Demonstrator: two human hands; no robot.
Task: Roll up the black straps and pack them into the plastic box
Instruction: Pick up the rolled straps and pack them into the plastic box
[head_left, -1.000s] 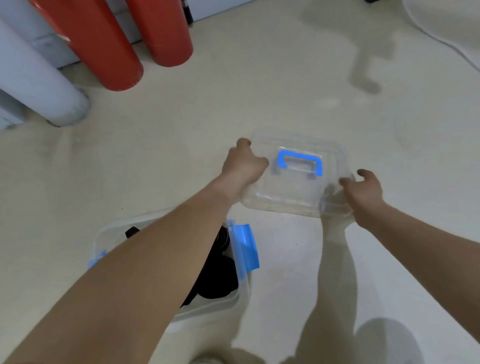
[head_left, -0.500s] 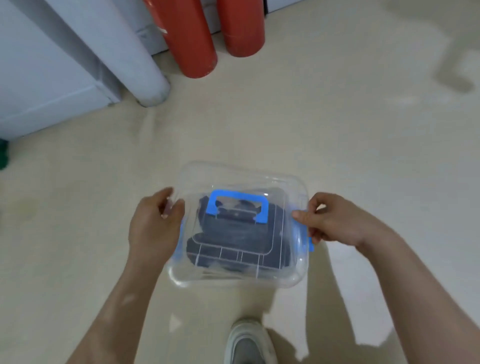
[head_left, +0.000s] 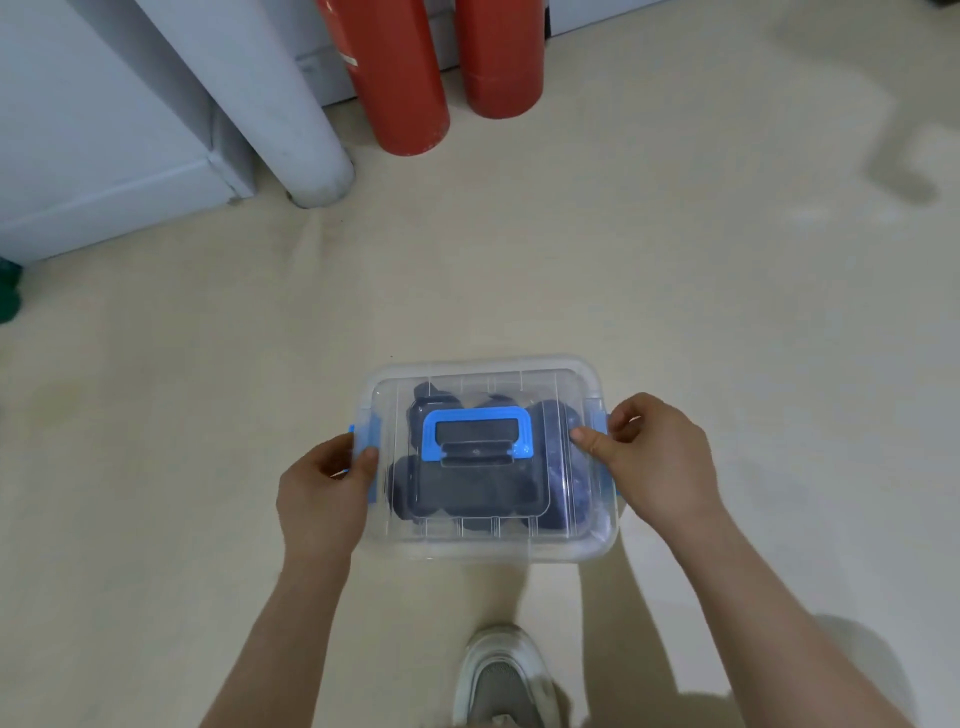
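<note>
On the pale floor (head_left: 675, 260) sits the clear plastic box (head_left: 488, 545), its lid (head_left: 483, 379) with a blue handle (head_left: 477, 434) on, rolled black straps (head_left: 467, 493) inside, left hand (head_left: 322, 493) and right hand (head_left: 660, 462) fingers gripping its blue side latches.

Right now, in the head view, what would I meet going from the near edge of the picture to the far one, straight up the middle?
Shoe → plastic box with black straps inside, lid on and hands at each side → bare floor → red cylinders.
</note>
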